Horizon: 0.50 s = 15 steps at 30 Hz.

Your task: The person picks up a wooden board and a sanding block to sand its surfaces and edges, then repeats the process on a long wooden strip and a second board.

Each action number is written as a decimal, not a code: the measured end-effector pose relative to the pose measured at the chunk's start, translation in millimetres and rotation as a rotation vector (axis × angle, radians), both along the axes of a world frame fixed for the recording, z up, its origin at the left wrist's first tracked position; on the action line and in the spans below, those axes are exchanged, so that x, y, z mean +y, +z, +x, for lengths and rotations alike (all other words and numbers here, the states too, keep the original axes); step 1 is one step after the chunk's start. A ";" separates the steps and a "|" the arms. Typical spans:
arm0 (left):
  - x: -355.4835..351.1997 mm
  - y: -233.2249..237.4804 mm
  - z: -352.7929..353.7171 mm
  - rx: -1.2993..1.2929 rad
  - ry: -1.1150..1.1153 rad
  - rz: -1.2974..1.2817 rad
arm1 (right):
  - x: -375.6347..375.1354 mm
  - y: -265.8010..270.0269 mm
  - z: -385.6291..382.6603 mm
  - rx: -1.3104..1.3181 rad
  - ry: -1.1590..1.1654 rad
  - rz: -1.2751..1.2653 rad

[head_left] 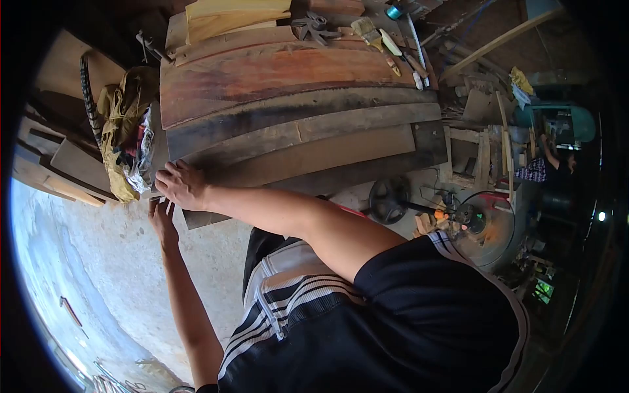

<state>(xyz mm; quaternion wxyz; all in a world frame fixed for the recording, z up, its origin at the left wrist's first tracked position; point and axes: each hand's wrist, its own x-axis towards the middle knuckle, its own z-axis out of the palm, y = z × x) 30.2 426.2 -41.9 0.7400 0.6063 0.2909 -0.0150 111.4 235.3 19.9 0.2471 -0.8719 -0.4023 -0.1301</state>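
At the left end of the wooden bench, my right hand lies over the corner, its fingers curled and closed. Just below it, my left hand reaches up to the same corner, fingertips partly hidden by the edge. Whatever the two hands grip there is too small or covered to make out. Long boards run along the bench, among them a brown plank and a grey strip. Right beside the hands are crumpled silver foil and a yellowish-brown cloth or bag.
A metal cutter-like part, a paintbrush and a teal spool sit at the bench's far side. Right of the bench are a black wheel, wooden frames and another person. Boards lean at left.
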 end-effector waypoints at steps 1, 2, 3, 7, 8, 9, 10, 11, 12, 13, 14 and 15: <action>-1.6 -7.7 -1.1 0.006 -0.013 0.012 | -5.6 1.7 1.4 -0.015 -0.010 0.024; -6.9 -18.2 -0.7 -0.073 -0.017 0.481 | -14.9 2.5 6.0 -0.037 -0.008 0.041; -10.3 -23.4 0.5 -0.150 -0.013 0.948 | -43.1 -0.8 9.9 -0.086 -0.045 0.050; -88.4 58.9 18.8 -0.326 -0.268 1.316 | -225.6 32.0 14.5 -0.038 -0.192 -0.155; -105.3 71.7 23.9 -0.336 -0.408 1.391 | -273.5 37.4 11.3 0.019 -0.232 -0.209; -119.4 76.9 30.4 -0.295 -0.541 1.416 | -321.7 28.9 11.7 0.011 -0.264 -0.189; -131.1 78.7 37.2 -0.292 -0.641 1.516 | -360.1 38.5 9.5 0.066 -0.321 -0.258; -141.5 80.6 43.4 -0.285 -0.635 1.521 | -394.5 39.2 8.7 0.084 -0.366 -0.269; -151.7 81.0 49.5 -0.319 -0.696 1.478 | -411.1 50.2 8.2 0.105 -0.402 -0.284; -160.2 81.0 55.5 -0.360 -0.762 1.430 | -411.3 46.9 6.2 0.107 -0.407 -0.283; -167.8 73.7 60.8 -0.396 -0.749 1.341 | -408.3 40.3 3.3 0.082 -0.439 -0.275; -173.9 72.6 64.9 -0.413 -0.756 1.334 | -398.9 40.5 1.8 0.055 -0.477 -0.271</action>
